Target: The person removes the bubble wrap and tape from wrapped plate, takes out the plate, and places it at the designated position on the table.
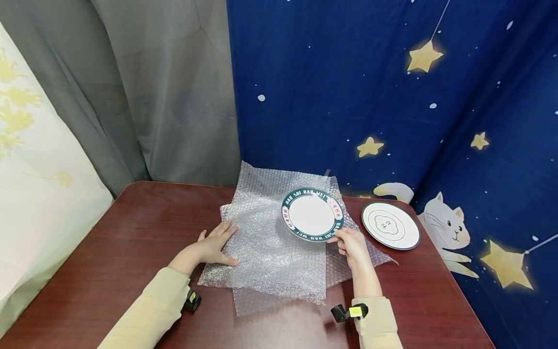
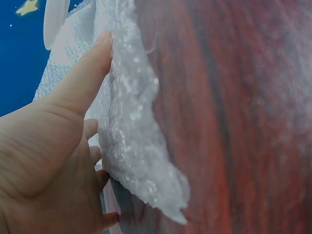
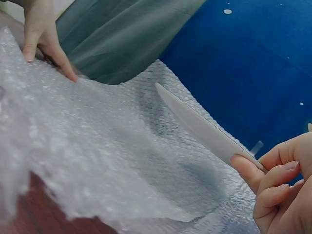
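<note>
My right hand [image 1: 352,245] pinches the lower right rim of a white plate [image 1: 311,215] with a green lettered border. In the right wrist view the plate [image 3: 200,124] is seen edge-on, tilted and raised above the bubble wrap. Layered sheets of bubble wrap [image 1: 274,261] lie on the table beneath it. On their left edge rests my left hand [image 1: 213,247], fingers spread. Close up in the left wrist view, the left thumb [image 2: 85,75] lies along the crumpled wrap edge [image 2: 141,161].
A second white plate [image 1: 391,226] with a dark rim and a drawn centre lies on the right of the brown table [image 1: 131,242]. Behind the table hang a grey curtain [image 1: 174,97] and a blue star-patterned curtain [image 1: 322,97].
</note>
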Demonstrator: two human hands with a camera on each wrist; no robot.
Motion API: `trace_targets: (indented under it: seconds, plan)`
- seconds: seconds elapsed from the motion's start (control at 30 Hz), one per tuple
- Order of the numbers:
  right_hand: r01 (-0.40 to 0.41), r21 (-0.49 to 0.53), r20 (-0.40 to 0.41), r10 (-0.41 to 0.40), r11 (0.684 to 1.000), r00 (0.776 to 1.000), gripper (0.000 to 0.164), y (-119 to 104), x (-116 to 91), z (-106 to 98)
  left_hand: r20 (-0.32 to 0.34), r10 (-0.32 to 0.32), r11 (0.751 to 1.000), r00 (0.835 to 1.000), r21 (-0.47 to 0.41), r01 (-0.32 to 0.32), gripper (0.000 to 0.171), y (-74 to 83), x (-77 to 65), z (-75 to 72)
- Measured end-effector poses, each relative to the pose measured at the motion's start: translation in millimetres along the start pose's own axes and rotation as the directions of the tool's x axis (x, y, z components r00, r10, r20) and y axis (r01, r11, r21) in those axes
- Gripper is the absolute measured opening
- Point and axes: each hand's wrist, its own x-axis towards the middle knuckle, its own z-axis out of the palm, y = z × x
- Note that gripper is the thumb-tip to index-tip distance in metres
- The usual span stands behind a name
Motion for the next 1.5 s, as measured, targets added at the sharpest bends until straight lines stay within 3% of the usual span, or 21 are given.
trace_targets:
  seconds: [0.43,1.5]
  plan:
    - [-0.006,0.109,-0.060,0.013,0.994,0.998,0.012,-12.0,-3.6,-22.2,0.001,0.008,1.000,1.000,-0.004,-0.008,0.108,-3.5,1.4,1.5]
    - [0.052,0.219,-0.245,0.004,0.974,0.969,0.022,-18.5,-6.3,-61.5,-0.010,0.018,1.000,1.000,-0.005,-0.018,0.108,-1.9,-0.6,0.8]
